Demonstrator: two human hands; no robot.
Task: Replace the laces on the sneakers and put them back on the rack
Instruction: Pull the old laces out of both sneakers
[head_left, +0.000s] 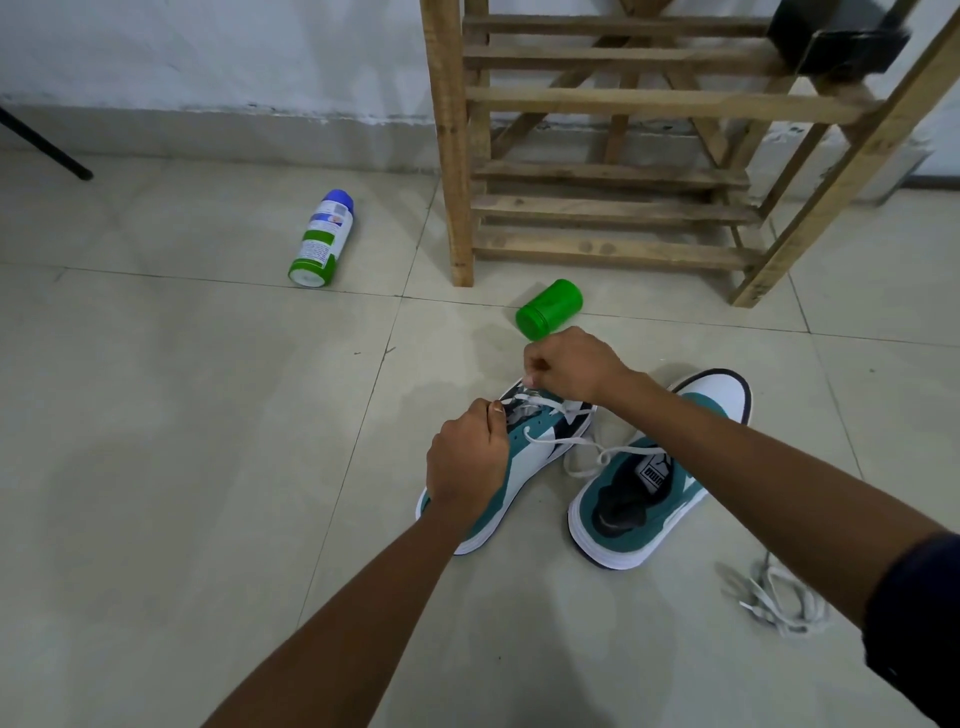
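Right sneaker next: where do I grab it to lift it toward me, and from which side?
Take the right sneaker at its heel collar, coming from above on the near side. It stands upright with no laces through it and its opening gapes toward you, so fingers can go inside and the thumb outside. Mind the lace trailing across it from the left sneaker.

We are seeing both hands working at the left sneaker: left hand gripping its side, right hand pinching the white lace above its eyelets. Right of this sneaker, the second sneaker is lying; beyond it, a green cap and wooden rack.
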